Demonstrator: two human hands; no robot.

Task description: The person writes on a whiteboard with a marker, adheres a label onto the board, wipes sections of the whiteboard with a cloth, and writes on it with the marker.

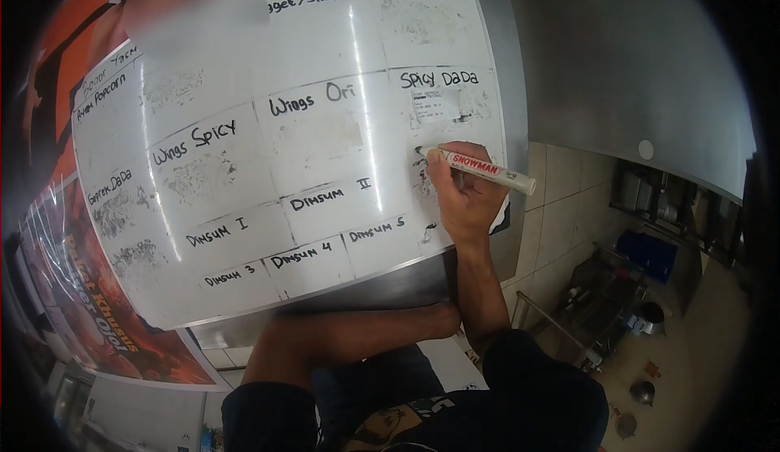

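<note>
My right hand point(467, 196) is closed around a white marker point(497, 172) with red SNOWMAN lettering. Its dark tip points left and is at the surface of the whiteboard point(325, 159), below a small printed label point(436, 109) under the words "Spicy Dada". Black smudges and marks show beside the hand. My left forearm lies across my body below the board's lower edge. At its end, my left hand point(445, 319) is by my right forearm; its fingers are hidden.
Handwritten headings and grey smears fill the board's ruled boxes. An orange and red poster point(106, 306) hangs at the left. A grey metal surface point(634, 54) stands at the right, with a metal rack point(561, 318) and pots point(647, 319) below it.
</note>
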